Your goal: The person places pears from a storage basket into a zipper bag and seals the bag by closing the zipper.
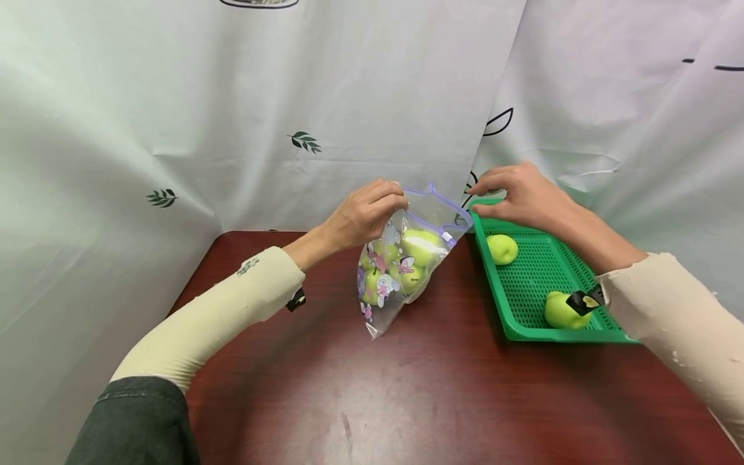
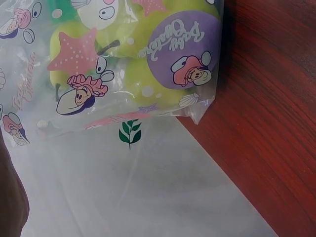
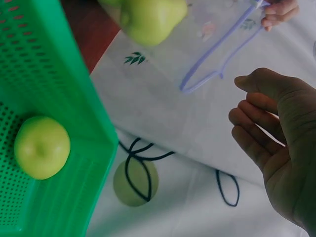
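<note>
My left hand (image 1: 369,212) grips the upper left rim of a clear zip bag (image 1: 401,307) printed with pink and purple cartoon figures. Inside the bag are several yellow-green apples (image 1: 422,247), pressed against the plastic. Its purple-edged mouth gapes to the right, with a white slider (image 1: 447,237) on the zip. Just right of that mouth my right hand (image 1: 520,194) hovers, holding nothing, thumb and fingers apart and loosely bent. In the left wrist view, the bag (image 2: 118,64) fills the top; in the right wrist view, the purple rim (image 3: 207,57) lies beyond the right hand (image 3: 271,128).
A green plastic basket (image 1: 500,303) stands on the dark red table (image 1: 418,387) at the right. Two apples lie in it, one at the back left (image 1: 502,249) and one near the front (image 1: 565,311). A white printed curtain (image 1: 372,97) hangs behind the table.
</note>
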{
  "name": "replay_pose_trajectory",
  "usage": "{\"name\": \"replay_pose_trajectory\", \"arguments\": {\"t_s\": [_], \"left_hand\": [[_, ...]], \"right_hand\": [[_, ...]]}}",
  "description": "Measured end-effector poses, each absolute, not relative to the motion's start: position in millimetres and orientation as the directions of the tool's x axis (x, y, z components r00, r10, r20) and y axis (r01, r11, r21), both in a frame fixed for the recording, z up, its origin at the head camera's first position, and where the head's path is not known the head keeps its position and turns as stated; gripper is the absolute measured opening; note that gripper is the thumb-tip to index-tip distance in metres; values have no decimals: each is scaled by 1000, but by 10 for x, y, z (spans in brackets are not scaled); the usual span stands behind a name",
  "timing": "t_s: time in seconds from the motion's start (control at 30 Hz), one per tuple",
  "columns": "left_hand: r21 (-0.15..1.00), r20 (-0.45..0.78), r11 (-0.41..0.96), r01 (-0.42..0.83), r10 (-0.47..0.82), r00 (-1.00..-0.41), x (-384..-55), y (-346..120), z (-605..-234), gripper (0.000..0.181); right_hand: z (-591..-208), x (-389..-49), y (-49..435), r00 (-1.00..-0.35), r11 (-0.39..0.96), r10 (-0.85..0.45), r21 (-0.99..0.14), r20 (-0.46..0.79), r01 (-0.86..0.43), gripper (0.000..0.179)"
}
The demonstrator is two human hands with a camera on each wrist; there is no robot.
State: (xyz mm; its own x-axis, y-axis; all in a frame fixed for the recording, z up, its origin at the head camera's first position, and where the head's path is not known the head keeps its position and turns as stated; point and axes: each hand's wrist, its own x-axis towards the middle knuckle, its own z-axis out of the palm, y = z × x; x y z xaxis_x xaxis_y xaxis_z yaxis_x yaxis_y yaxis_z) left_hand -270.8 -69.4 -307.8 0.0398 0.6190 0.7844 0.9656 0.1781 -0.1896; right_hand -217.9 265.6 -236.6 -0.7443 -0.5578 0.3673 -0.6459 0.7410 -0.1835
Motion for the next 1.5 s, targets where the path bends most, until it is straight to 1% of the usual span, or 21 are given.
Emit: {"name": "replay_pose_trajectory", "arguments": {"t_s": [0.2, 0.3, 0.53, 0.63, 0.73, 0.93, 1.17, 1.27, 1.4, 1.5], "left_hand": [[-185, 781, 185, 965, 623, 30, -2700, -705, -3077, 11], [-186, 782, 188, 965, 623, 29, -2695, -711, -3075, 11], [-192, 780, 192, 963, 625, 31, -2693, -725, -3084, 11], [-189, 783, 193, 963, 621, 29, -2689, -738, -3092, 11], [-187, 788, 198, 962, 616, 26, -2683, -749, -3098, 12], [-188, 786, 201, 961, 617, 25, -2692, -739, -3098, 12], [-191, 784, 202, 961, 621, 25, -2699, -726, -3085, 12], [-183, 787, 201, 962, 616, 21, -2697, -726, -3081, 13], [-171, 799, 204, 964, 602, 15, -2695, -732, -3079, 15], [-172, 801, 210, 963, 598, 13, -2696, -735, -3078, 16]], "right_hand": [[-2418, -2179, 2815, -790, 785, -531, -174, 306, -595, 24], [-2439, -2177, 2880, -802, 795, -524, -173, 287, -581, 26], [-2511, -2132, 3018, -781, 779, -560, -145, 275, -610, 23], [-2547, -2093, 3083, -783, 783, -566, -128, 259, -608, 23], [-2565, -2042, 3155, -792, 793, -566, -113, 228, -599, 24], [-2592, -1933, 3316, -839, 829, -526, -136, 140, -542, 25], [-2691, -1849, 3490, -837, 831, -540, -103, 88, -547, 25], [-2737, -1814, 3560, -847, 842, -530, -99, 39, -531, 25], [-2790, -1780, 3642, -863, 860, -504, -109, -33, -498, 26], [-2815, -1761, 3690, -869, 868, -491, -125, -63, -481, 28]]}}
